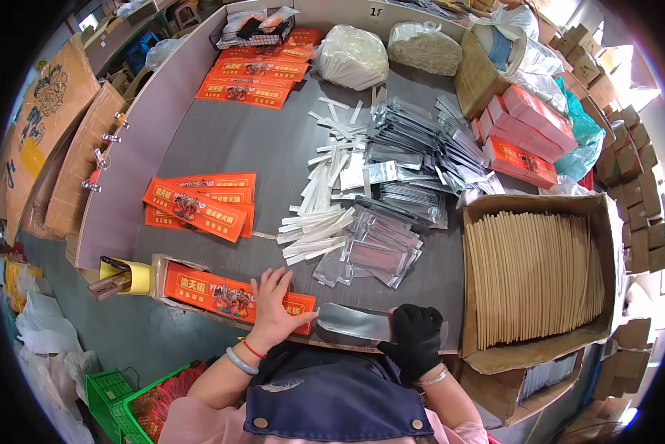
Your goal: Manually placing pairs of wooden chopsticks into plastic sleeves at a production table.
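My bare left hand (275,305) lies with fingers spread over a red printed sleeve (207,290), which rests in a narrow cardboard holder (160,280) at the table's front edge. Its thumb reaches to the left end of a long, shiny silver strip (353,323). Closed on the right end of that strip is my right hand (415,344), in a black glove with bare fingertips. Beyond the hands lie a heap of clear and silver flat packets (383,248) and a pile of thin white paper strips (319,233). More red sleeves (199,209) overlap at the left.
A cardboard box of wooden sticks (532,281) stands at the right. Farther back are silver packets (414,137), wrapped bundles (352,58), red boxes (521,133) and a wire basket (251,29). A raised panel (136,118) borders the left side. Green crates (114,403) sit below.
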Demonstrator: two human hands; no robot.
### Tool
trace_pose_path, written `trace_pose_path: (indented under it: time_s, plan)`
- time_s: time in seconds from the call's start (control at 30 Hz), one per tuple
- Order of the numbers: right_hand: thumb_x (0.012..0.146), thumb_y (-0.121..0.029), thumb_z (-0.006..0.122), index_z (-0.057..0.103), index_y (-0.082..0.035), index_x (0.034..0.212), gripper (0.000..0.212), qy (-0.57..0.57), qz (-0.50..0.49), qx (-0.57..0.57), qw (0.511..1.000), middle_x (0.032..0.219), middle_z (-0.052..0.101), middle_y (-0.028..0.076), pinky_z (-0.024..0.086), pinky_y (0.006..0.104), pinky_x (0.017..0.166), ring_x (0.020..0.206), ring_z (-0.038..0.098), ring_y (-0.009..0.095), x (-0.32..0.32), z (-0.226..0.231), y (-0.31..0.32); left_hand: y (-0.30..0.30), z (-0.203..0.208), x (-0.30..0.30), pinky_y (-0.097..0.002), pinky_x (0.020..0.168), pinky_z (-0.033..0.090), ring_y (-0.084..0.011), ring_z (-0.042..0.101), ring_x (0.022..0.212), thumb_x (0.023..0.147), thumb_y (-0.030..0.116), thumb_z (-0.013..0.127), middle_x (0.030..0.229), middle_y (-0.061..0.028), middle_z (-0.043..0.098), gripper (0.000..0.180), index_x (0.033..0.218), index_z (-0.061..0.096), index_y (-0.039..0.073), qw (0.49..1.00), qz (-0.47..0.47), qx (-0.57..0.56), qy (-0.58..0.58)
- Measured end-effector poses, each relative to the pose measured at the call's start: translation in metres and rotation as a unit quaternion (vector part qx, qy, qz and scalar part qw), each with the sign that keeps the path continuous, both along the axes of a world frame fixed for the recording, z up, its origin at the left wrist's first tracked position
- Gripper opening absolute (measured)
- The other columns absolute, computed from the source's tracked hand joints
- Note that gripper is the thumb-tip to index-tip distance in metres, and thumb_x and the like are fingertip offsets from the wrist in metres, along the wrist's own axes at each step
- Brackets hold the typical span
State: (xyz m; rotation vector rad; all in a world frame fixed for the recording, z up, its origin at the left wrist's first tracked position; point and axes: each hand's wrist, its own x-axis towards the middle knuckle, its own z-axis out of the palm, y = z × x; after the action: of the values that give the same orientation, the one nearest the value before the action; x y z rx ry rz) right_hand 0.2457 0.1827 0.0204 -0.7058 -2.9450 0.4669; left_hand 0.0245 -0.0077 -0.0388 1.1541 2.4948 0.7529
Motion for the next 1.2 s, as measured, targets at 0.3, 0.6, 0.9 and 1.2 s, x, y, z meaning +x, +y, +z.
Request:
trace_pose_path:
  time_s: [0.3, 0.6, 0.9, 1.2]
  plan:
    - [0.066, -0.049, 0.078, 0.061, -0.009, 0.107, 0.059, 0.098, 0.062, -0.054, 0.992, 0.104, 0.060, 0.010, 0.034, 0.0480, 0.094, 0.106, 0.055, 0.028, -0.056, -0.048, -0.034, 0.011, 0.010, -0.011, -0.0557, 0.113, 0.022, -0.0382, 0.041, 0.130, 0.071, 0.039, 0.082, 0.136, -0.0186, 0.051, 0.076, 0.131, 0.053, 0.003, 0.998, -0.059, -0.036, -0.015]
    - [0.080, -0.026, 0.072, 0.062, -0.004, 0.103, 0.033, -0.010, -0.397, 0.173, 0.901, 0.098, 0.062, 0.016, 0.046, 0.0464, 0.084, 0.097, 0.058, 0.036, 0.083, -0.040, 0.079, 0.077, -0.023, -0.062, -0.0422, 0.074, 0.043, -0.0275, 0.057, 0.087, 0.079, 0.013, 0.066, 0.083, -0.0043, 0.062, 0.004, 0.082, 0.066, 0.010, 0.976, -0.129, 0.048, 0.167]
    - [0.077, -0.015, 0.068, 0.054, -0.004, 0.086, 0.019, -0.116, -0.412, 0.204, 0.881, 0.088, 0.058, 0.016, 0.046, 0.0459, 0.078, 0.088, 0.058, 0.034, 0.095, -0.047, 0.090, 0.119, -0.003, -0.022, -0.0429, 0.076, 0.046, -0.0321, 0.056, 0.090, 0.079, 0.010, 0.062, 0.091, -0.0100, 0.059, 0.010, 0.089, 0.063, 0.008, 0.975, -0.145, 0.089, 0.142]
    - [0.080, -0.014, 0.063, 0.052, -0.006, 0.089, 0.017, -0.075, -0.388, 0.152, 0.906, 0.086, 0.056, 0.014, 0.046, 0.0459, 0.076, 0.086, 0.058, 0.035, 0.103, -0.049, 0.088, 0.143, -0.002, -0.021, -0.0434, 0.083, 0.044, -0.0286, 0.054, 0.097, 0.067, 0.012, 0.078, 0.097, -0.0055, 0.058, 0.036, 0.101, 0.066, 0.011, 0.964, -0.211, 0.100, 0.126]
